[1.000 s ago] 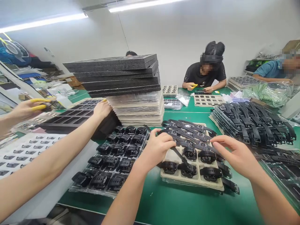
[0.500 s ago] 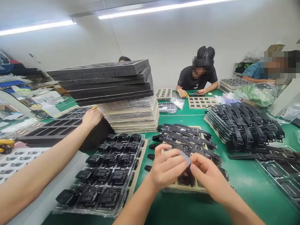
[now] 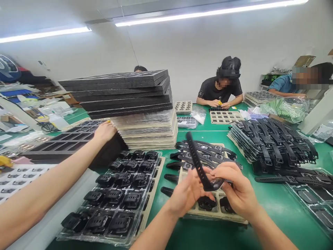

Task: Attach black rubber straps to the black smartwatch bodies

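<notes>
Head view: a black watch [image 3: 208,180] with its strap raised upright is clamped between the left hand [image 3: 188,192] and right hand [image 3: 238,191], above the beige tray [image 3: 221,215] on the green bench [image 3: 275,205]. A co-worker's arm [image 3: 65,173] is stretched toward the black foam trays [image 3: 78,139] at left.

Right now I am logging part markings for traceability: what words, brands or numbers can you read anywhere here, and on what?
None can be read.
The watch held between the left hand and the right hand: no legible marking.
The bag at the far right: dark print, too small to read.
The papers on the left bench: too blurred to read.
</notes>
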Available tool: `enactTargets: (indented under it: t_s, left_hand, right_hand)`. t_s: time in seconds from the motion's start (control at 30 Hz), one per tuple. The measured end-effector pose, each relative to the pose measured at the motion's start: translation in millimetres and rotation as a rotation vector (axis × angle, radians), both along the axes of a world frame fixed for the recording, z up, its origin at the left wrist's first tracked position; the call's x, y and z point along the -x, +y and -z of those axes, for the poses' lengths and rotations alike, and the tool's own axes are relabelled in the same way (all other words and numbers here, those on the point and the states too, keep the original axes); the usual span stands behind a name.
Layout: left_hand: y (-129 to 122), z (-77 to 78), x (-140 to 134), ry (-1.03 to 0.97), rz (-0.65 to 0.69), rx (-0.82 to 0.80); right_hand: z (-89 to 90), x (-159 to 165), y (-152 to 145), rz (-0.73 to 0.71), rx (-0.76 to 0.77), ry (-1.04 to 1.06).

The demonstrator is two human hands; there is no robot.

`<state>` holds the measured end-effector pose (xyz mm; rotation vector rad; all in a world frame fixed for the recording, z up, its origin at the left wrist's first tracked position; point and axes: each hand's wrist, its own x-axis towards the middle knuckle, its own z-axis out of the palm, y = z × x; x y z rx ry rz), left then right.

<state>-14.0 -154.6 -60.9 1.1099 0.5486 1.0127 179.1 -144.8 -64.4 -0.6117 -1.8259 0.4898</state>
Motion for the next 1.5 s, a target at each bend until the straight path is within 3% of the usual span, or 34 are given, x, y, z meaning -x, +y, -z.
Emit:
enactTargets:
  t_s: [0.07,0.13,0.3,0.43,0.57,0.67,0.77,0.83,0.93,1.0,1.1,1.17,1.23,1.3,1.4,1.5]
  left_hand:
    - [-1,5.0,-12,-0.101,0.151,0.199]
    - [-2,10.4,-22,-0.182,0.150,0.297]
    - [-1,6.6,-30,-0.354,-0.182,0.396]
    - [3,-15.4,-23,-0.371,-0.455,0.568]
    - [5,-35.6,-18,-0.390,-0.505,0.685]
    - [5,-37.6,-23,-0.436,-0.538,0.665]
    - [6,-26.6,-29,-0.401,-0.566,0.497]
    - [6,-14.8,-31,-0.290,-0.603,0.278]
    - [4,3.2,-26,0.027,-0.614,-0.084]
    - [3,11.6,-21,0.276,-0.541,-0.346]
    - [2,16.0,-13,0.536,-0.438,-0.796]
    - [1,13.7,-10,0.608,-0.427,-0.996]
    - [-1,9.1,-10,0.641,-0.415,-1.052]
    - [-2,4.4,-11,0.650,-0.398,-1.009]
    - [-2,0.5,-14,0.663,-0.447,-0.924]
    - [0,0.2,-18,0.685,-0.473,-0.943]
  right_hand:
    - [-0.7,0,5,-0.065,-0.069,-0.046]
    - [-1.8,1,7,-0.076,-0.131,-0.144]
    - [-2.6,3,0,0.131,-0.181,-0.424]
    - [12.1,1,-8,0.264,-0.307,-0.275]
    - [27.8,1,-19,0.310,-0.538,-0.300]
    - [21.9,7,-30,0.228,-0.615,-0.356]
    - [6.9,14,-39,0.035,-0.606,-0.280]
    - [-0.6,16,-38,-0.037,-0.379,-0.103]
    - [-4.4,19,-27,0.031,0.169,0.312]
    - [-4.1,21,-16,0.111,0.421,0.494]
    - [-2.3,22,-5,0.177,0.577,0.481]
    - [-0.5,21,-2,0.172,0.620,0.412]
    - [1.8,19,-1,0.139,0.661,0.374]
    - [4.3,16,-3,0.106,0.684,0.369]
    - [7.8,15,-5,0.083,0.635,0.374]
    - [10.7,15,-9,0.102,0.620,0.434]
